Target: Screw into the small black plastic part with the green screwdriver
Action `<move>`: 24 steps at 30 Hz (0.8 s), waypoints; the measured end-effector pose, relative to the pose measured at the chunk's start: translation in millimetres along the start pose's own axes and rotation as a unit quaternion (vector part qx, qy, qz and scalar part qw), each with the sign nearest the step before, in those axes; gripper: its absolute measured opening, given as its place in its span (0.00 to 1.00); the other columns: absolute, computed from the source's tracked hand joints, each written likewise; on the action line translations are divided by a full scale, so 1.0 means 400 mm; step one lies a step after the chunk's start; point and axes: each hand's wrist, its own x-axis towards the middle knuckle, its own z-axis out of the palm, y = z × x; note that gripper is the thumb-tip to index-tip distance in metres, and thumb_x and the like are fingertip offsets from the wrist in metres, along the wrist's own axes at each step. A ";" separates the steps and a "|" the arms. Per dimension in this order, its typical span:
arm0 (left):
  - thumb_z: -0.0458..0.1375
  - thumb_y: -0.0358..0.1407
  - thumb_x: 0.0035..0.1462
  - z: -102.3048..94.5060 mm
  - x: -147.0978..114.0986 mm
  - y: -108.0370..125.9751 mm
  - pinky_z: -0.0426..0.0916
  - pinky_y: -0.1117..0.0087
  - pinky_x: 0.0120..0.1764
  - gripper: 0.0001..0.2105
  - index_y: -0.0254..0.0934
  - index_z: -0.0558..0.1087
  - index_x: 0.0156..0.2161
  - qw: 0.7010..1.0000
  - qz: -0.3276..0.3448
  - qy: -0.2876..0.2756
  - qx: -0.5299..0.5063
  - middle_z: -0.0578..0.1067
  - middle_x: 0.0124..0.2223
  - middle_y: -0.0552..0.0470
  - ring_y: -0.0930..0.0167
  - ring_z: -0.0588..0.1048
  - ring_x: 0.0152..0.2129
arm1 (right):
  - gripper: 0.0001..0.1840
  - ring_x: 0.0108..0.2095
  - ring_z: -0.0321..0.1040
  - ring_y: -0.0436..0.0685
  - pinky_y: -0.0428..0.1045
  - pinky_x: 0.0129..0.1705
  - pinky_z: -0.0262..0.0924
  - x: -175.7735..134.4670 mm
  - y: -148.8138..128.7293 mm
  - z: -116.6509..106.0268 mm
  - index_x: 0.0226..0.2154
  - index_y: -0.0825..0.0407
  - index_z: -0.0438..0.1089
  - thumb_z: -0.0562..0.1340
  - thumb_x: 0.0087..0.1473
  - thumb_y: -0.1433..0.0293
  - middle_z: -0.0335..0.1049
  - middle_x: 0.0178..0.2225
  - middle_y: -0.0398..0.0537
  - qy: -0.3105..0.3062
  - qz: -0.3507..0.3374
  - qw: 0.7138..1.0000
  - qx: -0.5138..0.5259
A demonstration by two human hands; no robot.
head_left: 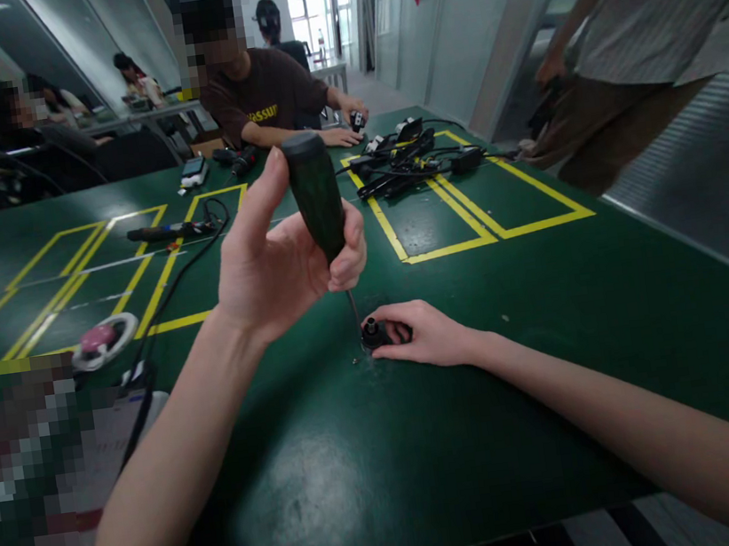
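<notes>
My left hand [282, 257] is closed around the dark green handle of a screwdriver [317, 194], held upright with its thin shaft pointing down. The shaft's lower end meets or passes just beside a small black part [373, 334] on the table; which of the two I cannot tell. That part has a short round stub standing up from it. My right hand [422, 332] pinches the part from the right between thumb and fingers, low against the tabletop. A tiny screw-like piece [355, 361] lies just left of the part.
Black cables and adapters [403, 160] are heaped at the back right of the green table [547, 330]. An electric screwdriver [171, 232] with a cord lies left. Near it sits a white ring with a pink piece [101, 339]. Across the table a person [273, 88] works; another stands right.
</notes>
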 end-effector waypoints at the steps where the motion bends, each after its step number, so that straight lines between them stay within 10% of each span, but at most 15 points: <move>1: 0.59 0.66 0.53 0.000 0.000 0.000 0.63 0.74 0.23 0.32 0.33 0.73 0.27 1.000 0.001 0.001 0.003 0.66 0.21 0.54 0.75 0.66 0.19 | 0.20 0.24 0.63 0.49 0.46 0.32 0.58 0.000 0.000 0.000 0.48 0.54 0.75 0.71 0.58 0.60 0.71 0.26 0.40 -0.001 0.001 1.000 -0.001; 24: 0.50 0.68 0.58 0.005 -0.003 0.007 0.62 0.73 0.24 0.36 0.33 0.74 0.27 1.000 -0.014 -0.005 -0.007 0.65 0.20 0.52 0.75 0.66 0.19 | 0.20 0.23 0.63 0.49 0.46 0.33 0.58 0.001 -0.003 -0.002 0.48 0.55 0.75 0.72 0.56 0.62 0.70 0.25 0.39 -0.006 0.012 1.000 0.006</move>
